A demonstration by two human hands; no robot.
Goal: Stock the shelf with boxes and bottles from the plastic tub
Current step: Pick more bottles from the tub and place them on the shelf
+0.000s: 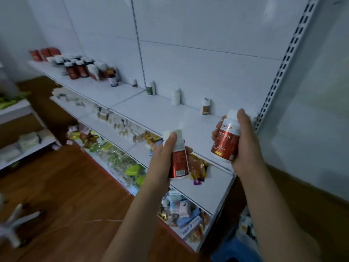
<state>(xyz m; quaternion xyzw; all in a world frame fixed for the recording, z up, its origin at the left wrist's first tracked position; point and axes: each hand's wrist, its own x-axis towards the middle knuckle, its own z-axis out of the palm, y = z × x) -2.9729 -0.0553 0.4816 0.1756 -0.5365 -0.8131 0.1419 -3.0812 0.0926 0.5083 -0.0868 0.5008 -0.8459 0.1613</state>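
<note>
Both hands are raised in front of the top shelf (166, 118), each wrapped around a bottle. The left hand (162, 159) curls round a red bottle with a white cap (178, 161), thumb lying up along its side toward the cap, and holds it at the near edge of the shelf. The right hand (243, 140) grips a second red-labelled bottle (225, 140) by the body, fingers behind and thumb reaching up beside the cap, over the right end of the board. Both look like rigid plastic supplement bottles: probably light, stiff enough to squeeze without giving, with a glossy label that could slip in a loose hold. A mid-body grasp, as now, seems the sound choice, since it leaves the flat base free to set down. They are tall and narrow, so they may tip if released off level. Farther back along the wall stand a few single bottles (205, 106), well apart, with a denser cluster (79, 67) at the far left. The tub cannot be made out with certainty.
</note>
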